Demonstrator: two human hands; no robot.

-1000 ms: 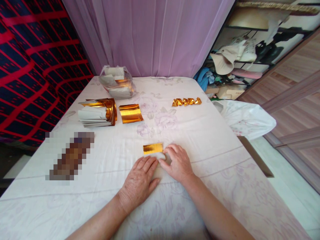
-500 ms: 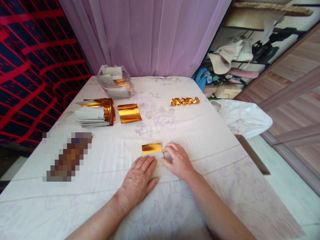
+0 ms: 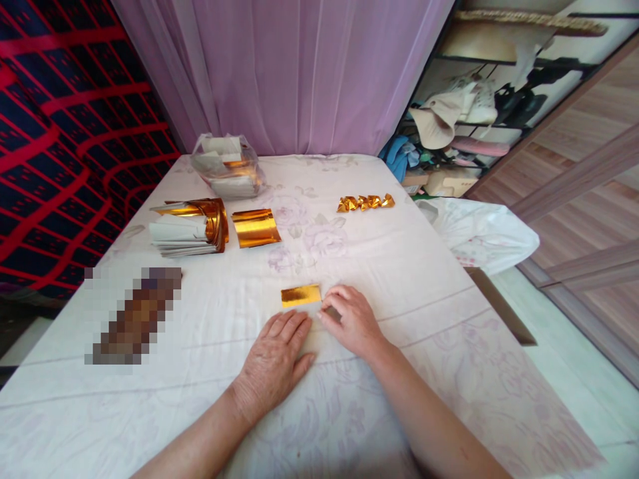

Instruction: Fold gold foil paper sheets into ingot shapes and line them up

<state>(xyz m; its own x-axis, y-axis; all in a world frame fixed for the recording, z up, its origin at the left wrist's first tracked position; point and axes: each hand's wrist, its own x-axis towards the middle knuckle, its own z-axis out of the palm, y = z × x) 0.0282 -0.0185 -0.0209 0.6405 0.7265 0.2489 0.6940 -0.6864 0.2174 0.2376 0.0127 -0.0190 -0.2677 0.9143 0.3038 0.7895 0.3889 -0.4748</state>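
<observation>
A small gold foil paper rectangle (image 3: 300,295) lies flat on the cloth-covered table, in front of my hands. My left hand (image 3: 279,346) rests palm down with fingers stretched out, its fingertips just below the paper's near edge. At the paper's right end, my right hand (image 3: 352,319) has its thumb and index finger brought close in a pinch. Whatever sits between those two fingertips is too small to make out. Beyond lies a larger gold foil sheet (image 3: 256,228), beside a stack of folded gold and white papers (image 3: 190,227).
A clear plastic bag of papers (image 3: 228,166) stands at the back left. Several twisted gold foil pieces (image 3: 366,203) lie in a row at the back right. A blurred-out item (image 3: 137,319) is on the left. Off the table's right side are a white bag (image 3: 484,233) and shelves.
My right thumb and index finger have come closer together; a thin brown line showed between them before. My left hand stays put. The whole view has shifted slightly.
</observation>
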